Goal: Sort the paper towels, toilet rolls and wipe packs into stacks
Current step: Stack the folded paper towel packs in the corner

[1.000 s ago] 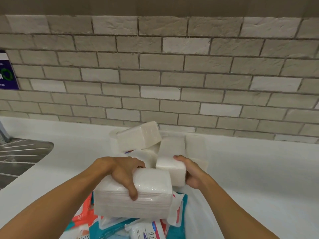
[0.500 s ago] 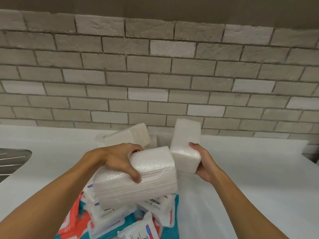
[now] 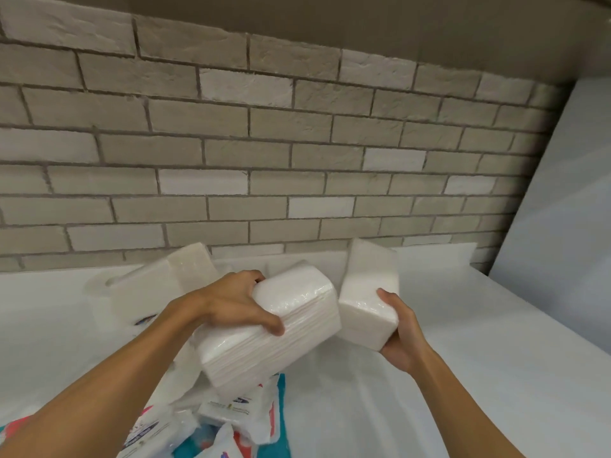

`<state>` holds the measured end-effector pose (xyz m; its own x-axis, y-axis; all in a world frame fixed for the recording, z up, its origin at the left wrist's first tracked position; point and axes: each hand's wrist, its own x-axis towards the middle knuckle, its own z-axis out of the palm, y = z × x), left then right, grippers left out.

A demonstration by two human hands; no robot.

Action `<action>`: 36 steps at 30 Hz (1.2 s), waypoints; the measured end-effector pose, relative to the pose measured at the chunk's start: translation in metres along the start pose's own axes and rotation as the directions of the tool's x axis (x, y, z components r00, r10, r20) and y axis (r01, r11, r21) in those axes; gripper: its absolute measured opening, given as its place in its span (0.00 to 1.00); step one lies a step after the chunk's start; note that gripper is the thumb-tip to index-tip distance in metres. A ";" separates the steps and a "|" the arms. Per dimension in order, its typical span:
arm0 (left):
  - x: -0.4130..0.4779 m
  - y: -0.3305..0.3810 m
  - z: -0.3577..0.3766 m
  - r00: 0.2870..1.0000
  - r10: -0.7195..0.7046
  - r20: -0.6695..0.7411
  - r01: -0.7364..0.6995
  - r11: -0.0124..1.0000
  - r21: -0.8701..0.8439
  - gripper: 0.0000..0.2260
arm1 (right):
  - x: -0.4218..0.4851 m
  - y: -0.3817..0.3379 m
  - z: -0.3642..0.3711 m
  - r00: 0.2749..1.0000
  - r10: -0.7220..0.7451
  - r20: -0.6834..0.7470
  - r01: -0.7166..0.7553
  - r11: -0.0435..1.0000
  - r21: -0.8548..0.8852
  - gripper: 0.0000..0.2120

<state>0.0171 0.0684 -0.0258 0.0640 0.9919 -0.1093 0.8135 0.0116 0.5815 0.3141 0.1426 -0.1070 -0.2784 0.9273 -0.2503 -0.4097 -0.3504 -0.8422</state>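
My left hand (image 3: pixel 238 305) grips a large white plastic-wrapped pack of folded paper towels (image 3: pixel 274 338), held tilted above the pile. My right hand (image 3: pixel 401 328) holds a second, smaller white paper towel pack (image 3: pixel 367 299) from below, upright and just right of the first; the two packs are nearly touching. Under my left arm lies a heap of wipe packs (image 3: pixel 231 424) in white, teal and red wrappers. Another white paper pack (image 3: pixel 188 269) lies behind my left hand near the wall, partly hidden.
A white countertop (image 3: pixel 463 375) stretches to the right and front. A beige brick wall (image 3: pixel 297 160) backs it. A white panel (image 3: pixel 562 209) leans or stands at the right edge.
Both hands have lifted their packs and carried them to the right, away from the pile. The view has swung right, so the sink at the left is out of sight.
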 end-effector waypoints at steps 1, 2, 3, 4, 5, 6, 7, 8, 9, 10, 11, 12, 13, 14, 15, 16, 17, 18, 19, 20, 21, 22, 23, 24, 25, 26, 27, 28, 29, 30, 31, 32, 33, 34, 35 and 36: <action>0.006 0.004 0.003 1.000 -0.005 0.000 0.005 1.000 0.005 0.34 | -0.003 -0.002 -0.008 1.000 -0.005 -0.020 0.005 1.000 -0.006 0.25; 0.013 0.009 0.007 1.000 -0.007 0.003 0.007 1.000 0.016 0.35 | -0.006 -0.004 -0.016 0.999 -0.010 -0.038 0.010 1.000 -0.011 0.25; 0.020 0.013 0.011 1.000 -0.005 0.009 0.005 1.000 0.026 0.35 | -0.009 -0.006 -0.024 0.998 -0.015 -0.057 0.014 1.000 -0.017 0.25; 0.026 0.018 0.016 1.000 0.000 0.016 -0.001 1.000 0.031 0.36 | -0.012 -0.008 -0.033 0.997 -0.019 -0.076 0.017 1.000 -0.022 0.25; 0.032 0.024 0.020 1.000 0.004 0.021 -0.005 1.000 0.029 0.35 | -0.014 -0.011 -0.042 0.995 -0.023 -0.093 0.021 0.999 -0.026 0.25; 0.037 0.031 0.025 1.000 0.008 0.025 -0.009 1.000 0.023 0.35 | -0.017 -0.013 -0.051 0.994 -0.028 -0.109 0.025 0.999 -0.029 0.25; 0.042 0.038 0.030 1.000 0.010 0.029 -0.010 1.000 0.017 0.35 | -0.018 -0.016 -0.060 0.992 -0.035 -0.124 0.031 0.999 -0.031 0.25; 0.048 0.045 0.035 1.000 0.009 0.030 -0.010 1.000 0.011 0.35 | -0.020 -0.018 -0.069 0.990 -0.043 -0.138 0.039 0.999 -0.032 0.24; 0.053 0.053 0.040 1.000 0.006 0.028 -0.006 1.000 0.005 0.35 | -0.021 -0.021 -0.078 0.988 -0.049 -0.150 0.045 0.998 -0.033 0.24; 0.060 0.062 0.046 1.000 -0.001 0.020 0.001 1.000 -0.002 0.34 | -0.022 -0.023 -0.088 0.986 -0.053 -0.158 0.048 0.998 -0.035 0.24; 0.067 0.070 0.053 1.000 -0.009 0.010 0.009 1.000 -0.008 0.34 | -0.022 -0.026 -0.098 0.985 -0.056 -0.164 0.050 0.998 -0.035 0.23; 0.074 0.079 0.060 1.000 -0.018 0.000 0.018 1.000 -0.012 0.35 | -0.021 -0.029 -0.108 0.984 -0.057 -0.170 0.052 0.998 -0.032 0.23; 0.082 0.088 0.068 1.000 -0.028 -0.009 0.028 1.000 -0.011 0.35 | -0.020 -0.031 -0.119 0.983 -0.058 -0.176 0.053 0.998 -0.031 0.23; 0.092 0.098 0.077 0.999 -0.037 -0.019 0.037 0.999 -0.009 0.36 | -0.019 -0.035 -0.132 0.981 -0.058 -0.183 0.053 0.998 -0.031 0.23; 0.100 0.106 0.086 0.998 -0.048 -0.033 0.048 0.999 -0.010 0.36 | -0.017 -0.039 -0.143 0.981 -0.058 -0.187 0.053 0.998 -0.030 0.23; 0.108 0.114 0.094 0.997 -0.061 -0.047 0.061 0.998 -0.015 0.37 | -0.014 -0.044 -0.153 0.980 -0.056 -0.192 0.052 0.998 -0.026 0.23; 0.118 0.123 0.103 0.995 -0.077 -0.058 0.076 0.997 -0.024 0.37 | -0.010 -0.049 -0.165 0.979 -0.056 -0.195 0.052 0.998 -0.026 0.23; 0.127 0.132 0.112 0.993 -0.094 -0.067 0.092 0.995 -0.033 0.37 | -0.006 -0.055 -0.178 0.979 -0.056 -0.198 0.052 0.998 -0.026 0.23; 0.139 0.143 0.122 0.991 -0.108 -0.076 0.105 0.994 -0.040 0.38 | -0.001 -0.061 -0.193 0.978 -0.054 -0.202 0.050 0.998 -0.024 0.23; 0.148 0.151 0.130 0.989 -0.120 -0.083 0.116 0.992 -0.044 0.38 | 0.003 -0.067 -0.204 0.977 -0.055 -0.206 0.051 0.998 -0.024 0.23; 0.156 0.158 0.137 0.988 -0.131 -0.087 0.128 0.991 -0.044 0.39 | 0.007 -0.072 -0.214 0.975 -0.056 -0.213 0.052 0.998 -0.024 0.23; 0.168 0.169 0.147 0.985 -0.144 -0.094 0.141 0.989 -0.040 0.39 | 0.013 -0.079 -0.228 0.974 -0.056 -0.221 0.053 0.998 -0.021 0.24; 0.179 0.178 0.157 0.982 -0.157 -0.101 0.155 0.987 -0.033 0.39 | 0.017 -0.085 -0.242 0.972 -0.056 -0.228 0.052 0.998 -0.023 0.24; 0.189 0.187 0.168 0.980 -0.170 -0.104 0.168 0.985 -0.026 0.40 | 0.022 -0.092 -0.255 0.970 -0.056 -0.236 0.050 0.998 -0.031 0.25; 0.199 0.196 0.178 0.977 -0.184 -0.106 0.182 0.983 -0.021 0.40 | 0.026 -0.100 -0.267 0.968 -0.053 -0.246 0.045 0.998 -0.039 0.25; 0.208 0.204 0.189 0.974 -0.199 -0.106 0.199 0.980 -0.013 0.40 | 0.030 -0.108 -0.279 0.965 -0.053 -0.256 0.043 0.998 -0.045 0.25; 0.216 0.212 0.199 0.971 -0.214 -0.105 0.215 0.977 0.000 0.40 | 0.034 -0.115 -0.288 0.963 -0.052 -0.264 0.040 0.998 -0.050 0.25; 0.224 0.219 0.209 0.968 -0.229 -0.102 0.231 0.973 0.013 0.41 | 0.038 -0.123 -0.298 0.962 -0.047 -0.269 0.032 0.998 -0.058 0.25; 0.233 0.227 0.218 0.965 -0.243 -0.101 0.246 0.969 0.022 0.41 | 0.042 -0.131 -0.307 0.963 -0.040 -0.268 0.022 0.997 -0.069 0.25; 0.240 0.234 0.226 0.962 -0.255 -0.100 0.259 0.966 0.029 0.41 | 0.046 -0.138 -0.315 0.963 -0.037 -0.267 0.016 0.996 -0.082 0.24; 0.248 0.241 0.233 0.959 -0.265 -0.098 0.269 0.963 0.031 0.41 | 0.051 -0.147 -0.321 0.962 -0.036 -0.269 0.007 0.994 -0.106 0.23; 0.257 0.249 0.239 0.956 -0.277 -0.098 0.281 0.959 0.030 0.41 | 0.056 -0.156 -0.329 0.962 -0.036 -0.272 -0.002 0.990 -0.140 0.22; 0.265 0.257 0.244 0.952 -0.288 -0.099 0.292 0.956 0.026 0.41 | 0.062 -0.164 -0.337 0.960 -0.037 -0.279 -0.013 0.984 -0.178 0.23; 0.274 0.264 0.248 0.948 -0.301 -0.101 0.304 0.952 0.020 0.41 | 0.069 -0.170 -0.344 0.958 -0.037 -0.283 -0.025 0.977 -0.211 0.23; 0.282 0.270 0.252 0.944 -0.313 -0.106 0.316 0.949 0.015 0.41 | 0.076 -0.176 -0.352 0.957 -0.035 -0.288 -0.036 0.971 -0.236 0.24; 0.289 0.276 0.256 0.940 -0.324 -0.110 0.327 0.945 0.010 0.41 | 0.083 -0.182 -0.360 0.956 -0.032 -0.292 -0.047 0.964 -0.260 0.24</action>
<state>0.4083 0.3265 -0.1028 -0.2672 0.9421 -0.2025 0.7954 0.3342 0.5057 0.6786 0.3304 -0.1465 0.0007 0.9360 -0.3520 -0.1559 -0.3476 -0.9246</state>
